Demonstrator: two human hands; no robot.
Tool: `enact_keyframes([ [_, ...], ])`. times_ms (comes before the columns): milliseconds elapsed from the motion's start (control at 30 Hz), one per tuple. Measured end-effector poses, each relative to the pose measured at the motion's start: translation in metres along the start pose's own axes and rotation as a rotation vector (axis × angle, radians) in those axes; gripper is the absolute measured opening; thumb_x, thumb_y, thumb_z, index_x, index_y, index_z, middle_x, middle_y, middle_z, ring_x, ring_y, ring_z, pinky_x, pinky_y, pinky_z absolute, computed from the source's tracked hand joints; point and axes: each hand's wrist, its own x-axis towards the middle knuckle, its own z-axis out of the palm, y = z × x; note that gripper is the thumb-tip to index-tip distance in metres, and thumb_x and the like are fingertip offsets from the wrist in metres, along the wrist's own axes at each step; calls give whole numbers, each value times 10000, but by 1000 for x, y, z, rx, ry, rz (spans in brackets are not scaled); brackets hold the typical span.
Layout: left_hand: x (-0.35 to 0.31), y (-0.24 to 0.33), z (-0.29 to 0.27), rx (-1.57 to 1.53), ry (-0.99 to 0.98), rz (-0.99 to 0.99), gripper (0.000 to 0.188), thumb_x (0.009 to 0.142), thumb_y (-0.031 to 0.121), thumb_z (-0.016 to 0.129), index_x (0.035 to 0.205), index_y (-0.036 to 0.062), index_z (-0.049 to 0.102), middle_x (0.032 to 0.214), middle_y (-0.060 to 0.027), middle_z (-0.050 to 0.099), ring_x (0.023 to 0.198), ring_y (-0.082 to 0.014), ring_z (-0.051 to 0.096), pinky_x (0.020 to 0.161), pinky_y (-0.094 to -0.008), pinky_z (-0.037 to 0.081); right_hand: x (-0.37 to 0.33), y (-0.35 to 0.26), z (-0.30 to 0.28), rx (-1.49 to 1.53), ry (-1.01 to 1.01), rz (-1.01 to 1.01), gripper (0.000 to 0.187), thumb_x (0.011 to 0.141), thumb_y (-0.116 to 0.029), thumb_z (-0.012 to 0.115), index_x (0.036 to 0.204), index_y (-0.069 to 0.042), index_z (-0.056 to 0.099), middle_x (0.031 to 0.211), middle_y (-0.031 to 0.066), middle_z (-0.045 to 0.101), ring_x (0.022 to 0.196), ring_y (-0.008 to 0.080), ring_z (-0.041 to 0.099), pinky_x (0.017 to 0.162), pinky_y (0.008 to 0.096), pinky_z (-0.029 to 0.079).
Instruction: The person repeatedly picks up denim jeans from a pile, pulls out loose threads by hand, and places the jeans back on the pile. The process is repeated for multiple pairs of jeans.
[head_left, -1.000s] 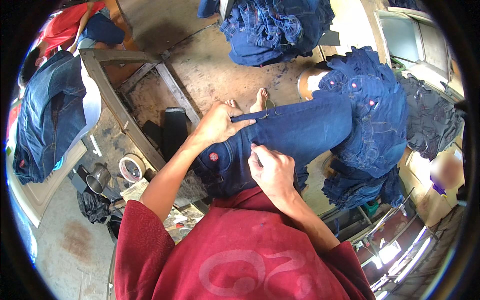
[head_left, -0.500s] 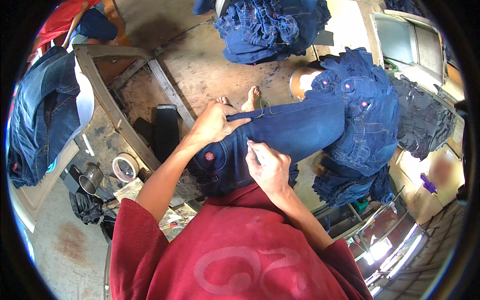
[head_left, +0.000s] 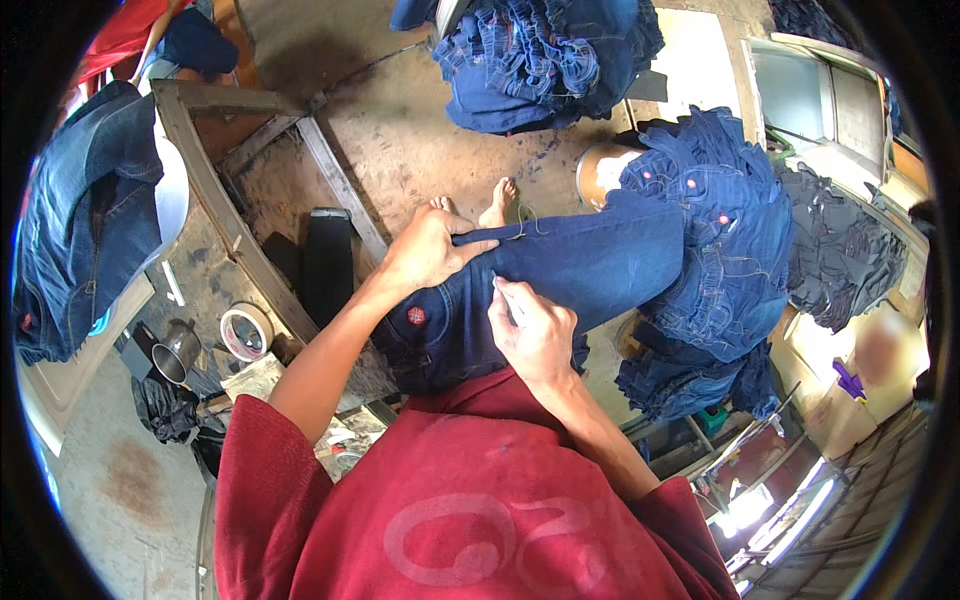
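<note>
A pair of dark blue jeans (head_left: 610,262) lies across my lap, with one leg stretched out to the right. A round red patch (head_left: 416,315) shows near its waist end. My left hand (head_left: 425,248) is closed on the far folded edge of the jeans, thumb on top. Loose threads (head_left: 528,222) stick up from the cloth just beyond its fingertips. Over the middle of the jeans, my right hand (head_left: 537,335) is closed in a pinch around a small pale thing, mostly hidden by the fingers. Its fingertips are at the cloth.
A tall pile of jeans (head_left: 735,270) stands at the right, beside black garments (head_left: 845,245). Another denim heap (head_left: 540,60) is at the far side. On the left are a wooden frame (head_left: 190,130), a tape roll (head_left: 246,331), a metal cup (head_left: 175,357) and draped jeans (head_left: 90,220).
Both hands keep the same hold and place on the jeans. The whole view has shifted only slightly.
</note>
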Motion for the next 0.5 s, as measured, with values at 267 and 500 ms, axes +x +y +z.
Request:
enact_keyframes([
  [267, 0, 5, -2, 11, -11, -57, 202, 905, 205, 890, 1051, 68, 862, 663, -229, 655, 512, -167, 518, 561, -394, 492, -3, 1, -11, -73, -196, 37, 85, 919, -58, 760, 989, -63, 712, 712, 124, 720, 597, 290, 730, 533, 422, 582],
  [500, -1, 5, 0, -16, -15, -82, 204, 901, 224, 891, 996, 47, 854, 704, -250, 680, 514, -212, 568, 576, -404, 505, 5, 4, -6, -79, -102, -20, 92, 904, -73, 767, 978, -62, 712, 744, 145, 739, 632, 313, 746, 548, 421, 593],
])
